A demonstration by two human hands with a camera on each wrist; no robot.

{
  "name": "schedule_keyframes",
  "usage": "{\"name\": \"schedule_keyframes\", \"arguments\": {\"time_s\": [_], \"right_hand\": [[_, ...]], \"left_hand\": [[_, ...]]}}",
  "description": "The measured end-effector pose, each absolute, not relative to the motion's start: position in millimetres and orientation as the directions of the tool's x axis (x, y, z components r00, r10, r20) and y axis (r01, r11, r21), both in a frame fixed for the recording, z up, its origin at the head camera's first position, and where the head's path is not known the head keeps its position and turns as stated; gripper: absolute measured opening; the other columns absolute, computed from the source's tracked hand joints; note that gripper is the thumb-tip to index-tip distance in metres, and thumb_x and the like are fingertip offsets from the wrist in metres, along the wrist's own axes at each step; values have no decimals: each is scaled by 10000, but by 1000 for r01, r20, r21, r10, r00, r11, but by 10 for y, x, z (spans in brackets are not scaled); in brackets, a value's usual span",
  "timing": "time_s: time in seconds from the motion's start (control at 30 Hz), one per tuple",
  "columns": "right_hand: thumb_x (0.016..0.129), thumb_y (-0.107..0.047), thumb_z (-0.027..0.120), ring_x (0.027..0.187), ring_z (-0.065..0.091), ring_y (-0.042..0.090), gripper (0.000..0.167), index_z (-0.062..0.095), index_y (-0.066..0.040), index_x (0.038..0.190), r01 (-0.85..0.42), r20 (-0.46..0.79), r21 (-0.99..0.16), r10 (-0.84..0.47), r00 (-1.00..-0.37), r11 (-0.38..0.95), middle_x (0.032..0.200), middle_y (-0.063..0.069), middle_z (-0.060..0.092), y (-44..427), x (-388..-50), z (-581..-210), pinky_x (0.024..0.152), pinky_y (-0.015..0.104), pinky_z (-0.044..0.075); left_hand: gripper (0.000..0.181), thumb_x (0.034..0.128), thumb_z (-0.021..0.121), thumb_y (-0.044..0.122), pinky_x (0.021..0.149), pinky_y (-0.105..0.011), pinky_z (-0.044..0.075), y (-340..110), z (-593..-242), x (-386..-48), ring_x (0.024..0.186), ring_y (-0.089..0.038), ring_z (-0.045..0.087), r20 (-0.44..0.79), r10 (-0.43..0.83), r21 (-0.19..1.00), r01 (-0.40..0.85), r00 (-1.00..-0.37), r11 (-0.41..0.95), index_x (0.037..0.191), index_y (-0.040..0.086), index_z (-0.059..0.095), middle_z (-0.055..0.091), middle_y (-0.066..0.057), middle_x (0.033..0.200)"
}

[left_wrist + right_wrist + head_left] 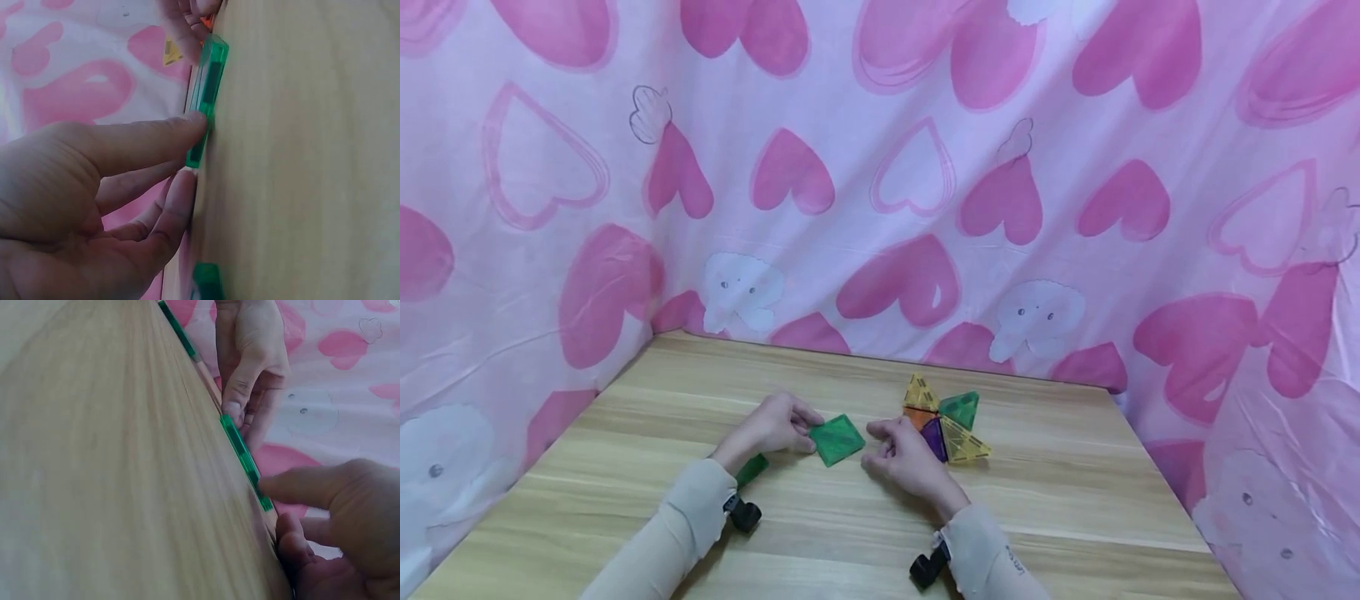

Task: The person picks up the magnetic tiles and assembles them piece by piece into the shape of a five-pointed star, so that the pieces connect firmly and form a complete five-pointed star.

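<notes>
A green square magnetic tile (837, 440) lies nearly flat on the table in the middle of the head view. My left hand (775, 423) pinches its left corner, and in the left wrist view the thumb presses along the tile's edge (212, 75). On the other side my right hand (906, 458) hovers close to the tile's right corner, fingers loosely bent, holding nothing. Beyond the right hand sits a fan of tiles: two yellow triangles (964, 442), an orange piece (917, 415), a purple piece (934, 438) and a green triangle (961, 408). The right hand partly hides them.
Another green tile (751, 470) lies beside the left wrist, partly covered by it. The wooden table (820, 533) ends at a pink heart-patterned curtain (880, 208) at the back and sides. Black wrist cameras (745, 513) stick out from both sleeves.
</notes>
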State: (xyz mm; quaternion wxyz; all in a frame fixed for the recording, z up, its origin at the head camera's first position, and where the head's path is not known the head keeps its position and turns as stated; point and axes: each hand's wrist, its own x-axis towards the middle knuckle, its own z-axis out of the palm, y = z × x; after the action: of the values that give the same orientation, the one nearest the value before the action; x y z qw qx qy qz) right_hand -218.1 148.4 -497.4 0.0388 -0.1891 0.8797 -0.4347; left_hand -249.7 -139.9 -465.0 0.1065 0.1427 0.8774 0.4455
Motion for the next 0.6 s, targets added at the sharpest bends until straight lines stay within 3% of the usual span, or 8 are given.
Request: {"name": "schedule_keyframes", "arguments": {"time_s": [0.23,0.43,0.6], "right_hand": [[987,-191,866,906,579,123,409,753,-79,1364,-313,124,-753,-342,-931,579,1123,59,560,1452,-2156,-4977,806,258,511],[1006,-158,836,910,578,127,302,765,-87,1291,-317,139,-772,-341,-930,551,1137,68,572,1419,-2137,-4987,801,254,512],[997,-130,844,893,612,123,363,726,-40,1328,-308,143,-783,-326,-934,540,1185,100,631,1386,-2099,-4958,780,256,538]], "left_hand": [[308,800,985,-1,781,-284,520,-1349,-4681,-2488,897,-170,607,-37,352,790,188,-935,584,1071,79,861,737,-21,961],[269,790,1001,28,777,-299,514,-1330,-4685,-2475,882,-166,603,-34,348,782,192,-937,593,1007,94,854,723,-10,926],[242,803,1000,54,762,-297,495,-1309,-4701,-2477,866,-163,586,-39,339,770,188,-940,609,981,120,850,702,-19,914]]}}
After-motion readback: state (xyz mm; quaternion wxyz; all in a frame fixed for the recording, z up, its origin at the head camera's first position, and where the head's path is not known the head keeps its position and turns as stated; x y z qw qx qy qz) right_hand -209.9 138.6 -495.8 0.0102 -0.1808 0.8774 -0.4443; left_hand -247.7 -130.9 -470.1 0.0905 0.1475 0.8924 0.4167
